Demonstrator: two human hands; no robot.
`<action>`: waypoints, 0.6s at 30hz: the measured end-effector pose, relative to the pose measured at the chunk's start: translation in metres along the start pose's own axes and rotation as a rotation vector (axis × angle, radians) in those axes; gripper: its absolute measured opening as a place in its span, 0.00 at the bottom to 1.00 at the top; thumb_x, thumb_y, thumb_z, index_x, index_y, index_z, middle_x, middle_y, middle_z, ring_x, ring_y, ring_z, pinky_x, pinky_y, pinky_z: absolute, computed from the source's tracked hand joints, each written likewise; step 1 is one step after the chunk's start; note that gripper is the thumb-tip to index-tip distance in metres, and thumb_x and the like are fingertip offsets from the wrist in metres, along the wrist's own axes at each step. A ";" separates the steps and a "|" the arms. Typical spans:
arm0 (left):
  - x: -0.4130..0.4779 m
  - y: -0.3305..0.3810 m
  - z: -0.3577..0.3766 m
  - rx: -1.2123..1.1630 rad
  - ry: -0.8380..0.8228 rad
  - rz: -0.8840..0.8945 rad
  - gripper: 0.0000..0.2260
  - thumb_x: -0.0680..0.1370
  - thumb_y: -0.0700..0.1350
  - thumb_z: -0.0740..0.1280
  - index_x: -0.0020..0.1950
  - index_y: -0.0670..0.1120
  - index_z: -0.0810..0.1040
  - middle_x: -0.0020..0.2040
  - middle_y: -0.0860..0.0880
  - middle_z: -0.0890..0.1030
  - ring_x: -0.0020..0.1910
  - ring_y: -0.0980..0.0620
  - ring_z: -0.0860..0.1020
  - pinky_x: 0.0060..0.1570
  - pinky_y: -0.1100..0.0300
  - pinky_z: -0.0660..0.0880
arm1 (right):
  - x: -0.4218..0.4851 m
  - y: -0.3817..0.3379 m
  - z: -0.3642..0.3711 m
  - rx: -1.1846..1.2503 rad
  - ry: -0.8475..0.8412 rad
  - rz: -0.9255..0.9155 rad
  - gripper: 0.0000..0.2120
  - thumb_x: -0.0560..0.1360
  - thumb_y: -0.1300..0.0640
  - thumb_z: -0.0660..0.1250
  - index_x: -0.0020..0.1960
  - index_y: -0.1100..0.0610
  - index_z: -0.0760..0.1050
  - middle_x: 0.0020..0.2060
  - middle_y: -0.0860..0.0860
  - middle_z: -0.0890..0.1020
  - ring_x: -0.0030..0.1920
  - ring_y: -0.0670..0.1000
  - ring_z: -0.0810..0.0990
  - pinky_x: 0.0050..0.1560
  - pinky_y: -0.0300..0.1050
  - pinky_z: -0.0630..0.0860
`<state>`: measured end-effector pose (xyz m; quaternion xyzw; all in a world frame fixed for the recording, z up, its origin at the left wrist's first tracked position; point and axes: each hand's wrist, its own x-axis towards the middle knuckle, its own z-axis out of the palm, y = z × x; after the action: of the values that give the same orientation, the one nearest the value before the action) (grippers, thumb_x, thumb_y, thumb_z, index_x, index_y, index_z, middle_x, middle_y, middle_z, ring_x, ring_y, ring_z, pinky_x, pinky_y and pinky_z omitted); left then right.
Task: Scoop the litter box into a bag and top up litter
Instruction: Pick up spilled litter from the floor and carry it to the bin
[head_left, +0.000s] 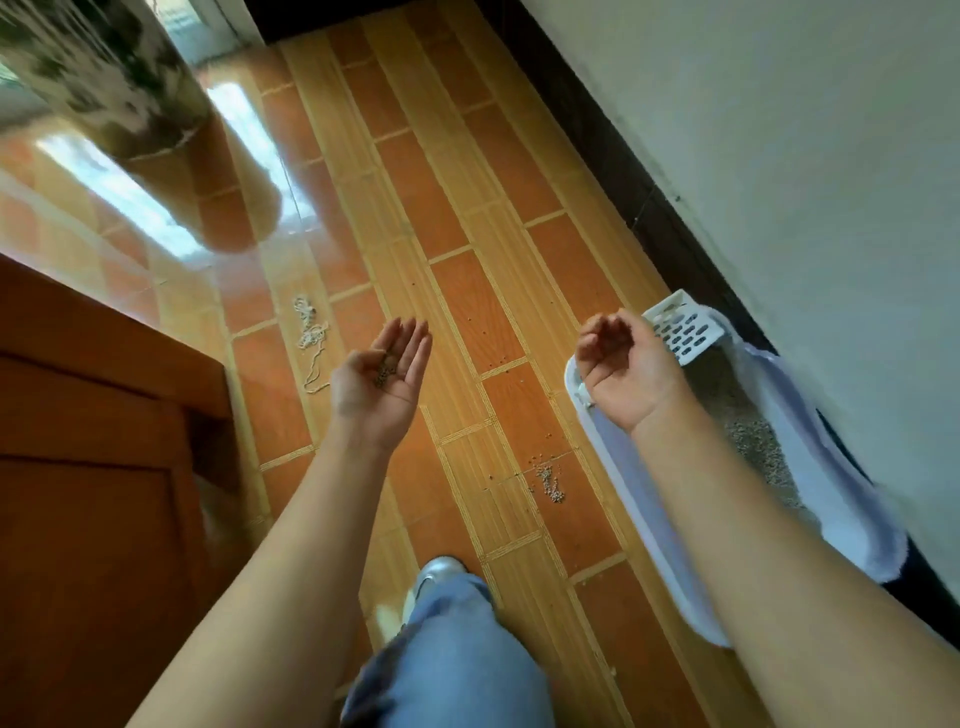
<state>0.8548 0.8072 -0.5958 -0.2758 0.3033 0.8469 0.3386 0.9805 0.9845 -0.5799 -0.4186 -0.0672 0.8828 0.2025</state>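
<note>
I'd keep my left hand (382, 376) cupped flat, fingers open under its few spilled grains, and tip them into the litter box (613, 467) by the wall, where my empty, loosely curled right hand (621, 366) hovers.

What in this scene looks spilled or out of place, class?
Litter granules lie spilled on the floor tiles, just outside the litter box, with stray grains scattered farther up. A few granules also sit in the open left hand. A tangle of pale string lies loose on the floor nearby.
</note>
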 end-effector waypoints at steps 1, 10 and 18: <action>-0.017 0.010 0.014 -0.022 0.007 0.012 0.16 0.78 0.33 0.49 0.48 0.35 0.76 0.39 0.38 0.84 0.43 0.42 0.83 0.55 0.50 0.76 | -0.017 -0.005 0.016 0.005 -0.003 0.003 0.15 0.79 0.61 0.57 0.34 0.60 0.70 0.25 0.53 0.77 0.25 0.48 0.78 0.25 0.36 0.75; -0.176 0.113 0.146 -0.173 0.018 0.087 0.17 0.75 0.31 0.47 0.49 0.33 0.76 0.45 0.36 0.82 0.48 0.39 0.79 0.57 0.47 0.74 | -0.175 -0.038 0.179 -0.062 -0.013 0.016 0.17 0.80 0.61 0.52 0.39 0.64 0.75 0.30 0.57 0.82 0.31 0.51 0.83 0.37 0.40 0.82; -0.273 0.241 0.224 -0.267 0.098 0.182 0.19 0.75 0.30 0.46 0.50 0.35 0.76 0.50 0.37 0.79 0.53 0.40 0.78 0.62 0.49 0.72 | -0.273 -0.040 0.339 -0.153 -0.055 0.016 0.17 0.81 0.59 0.51 0.45 0.64 0.76 0.34 0.58 0.84 0.36 0.53 0.85 0.45 0.43 0.82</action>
<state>0.7862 0.7117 -0.1848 -0.3305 0.2281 0.8924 0.2059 0.8879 0.9250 -0.1567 -0.4088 -0.1366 0.8879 0.1608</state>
